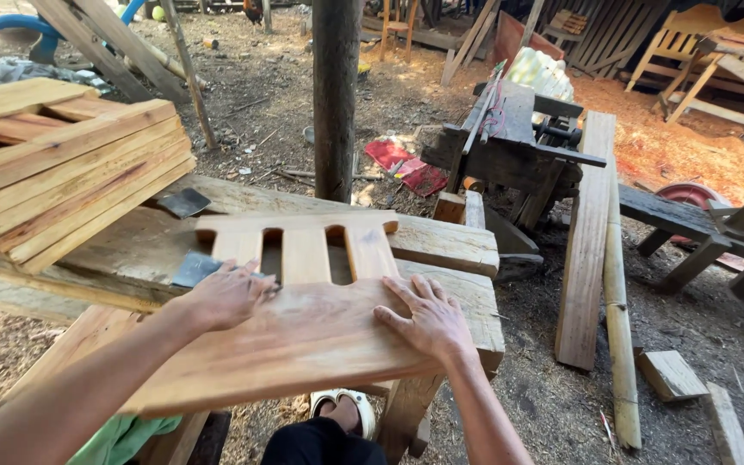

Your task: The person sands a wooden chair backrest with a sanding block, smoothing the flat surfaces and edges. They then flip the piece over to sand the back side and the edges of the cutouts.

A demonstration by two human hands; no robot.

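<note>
A slotted wooden panel [303,284] with two cut-out slots lies flat on a rough plank workbench [449,245]. My left hand [226,294] rests on the panel's left side, fingers curled down near a dark metal scraper blade [193,269]. My right hand [428,320] lies flat and spread on the panel's right side. Neither hand grips anything that I can see.
A stack of wooden frames [62,172] sits on the bench at left, with a second dark blade [184,202] behind the panel. A wooden post [336,95] stands beyond. A woodworking machine [518,142], leaning planks [587,241] and a bamboo pole [622,344] stand right.
</note>
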